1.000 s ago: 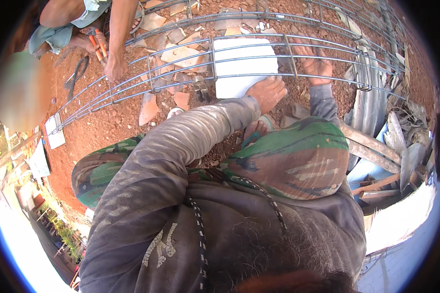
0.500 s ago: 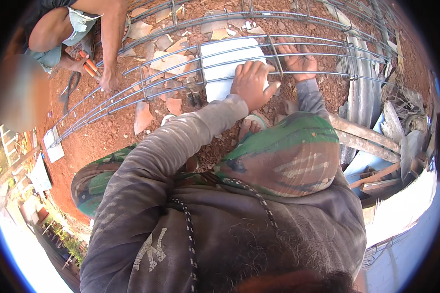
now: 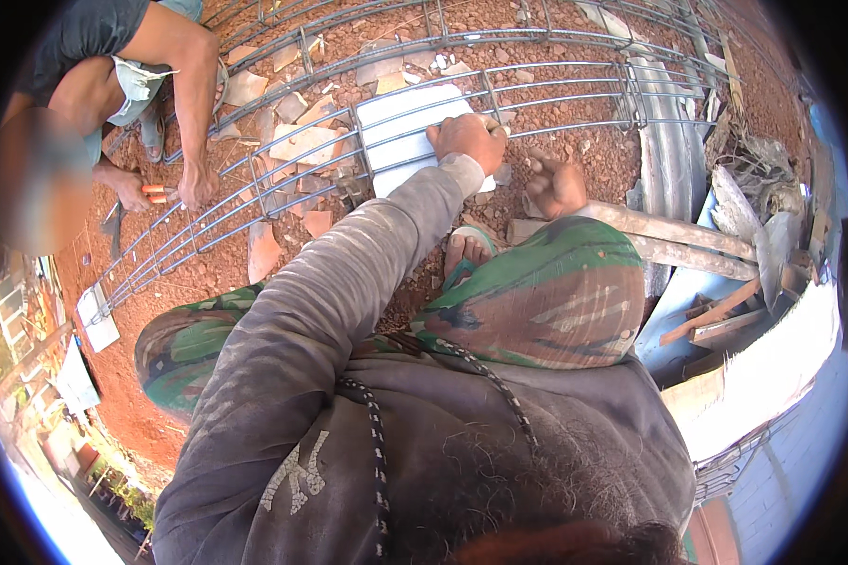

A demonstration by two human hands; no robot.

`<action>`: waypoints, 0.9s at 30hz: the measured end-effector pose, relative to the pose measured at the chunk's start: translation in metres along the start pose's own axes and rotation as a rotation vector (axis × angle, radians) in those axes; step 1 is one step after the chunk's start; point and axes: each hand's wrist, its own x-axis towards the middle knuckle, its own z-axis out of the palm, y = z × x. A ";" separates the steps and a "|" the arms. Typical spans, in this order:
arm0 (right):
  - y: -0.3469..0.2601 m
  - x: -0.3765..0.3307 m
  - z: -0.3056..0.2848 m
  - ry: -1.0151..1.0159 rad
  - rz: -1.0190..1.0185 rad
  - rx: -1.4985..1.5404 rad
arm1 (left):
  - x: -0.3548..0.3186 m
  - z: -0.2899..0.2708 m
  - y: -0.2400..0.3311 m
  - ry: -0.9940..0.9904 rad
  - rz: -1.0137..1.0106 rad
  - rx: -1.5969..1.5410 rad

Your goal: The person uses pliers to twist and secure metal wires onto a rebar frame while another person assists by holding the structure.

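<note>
A long cage of steel rods [image 3: 556,87] with square cross-ties lies across the ground in front of me. My left hand [image 3: 471,143] is closed on a rod beside a cross-tie, over a white board [image 3: 400,127] that lies beneath the cage. My right hand [image 3: 558,186] is near my raised knee, on the near side of the rods and apart from them. Its fingers are curled in; anything they may hold is too small to make out.
At the far left a crouching person [image 3: 193,179] holds orange-handled pliers [image 3: 157,194] by the cage. Broken tile pieces [image 3: 306,143] litter the red soil. Wooden poles [image 3: 669,231], corrugated sheet [image 3: 669,132] and scrap lie at right. Another white board [image 3: 97,318] is under the cage's left end.
My right hand has drawn back from under the rods toward my knee, and its spread fingers have curled. My left hand's fingers have closed round the rod. The view has shifted slightly.
</note>
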 end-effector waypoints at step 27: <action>0.043 0.014 0.042 0.086 -0.401 -0.862 | 0.003 0.002 -0.003 -0.077 -0.094 -0.109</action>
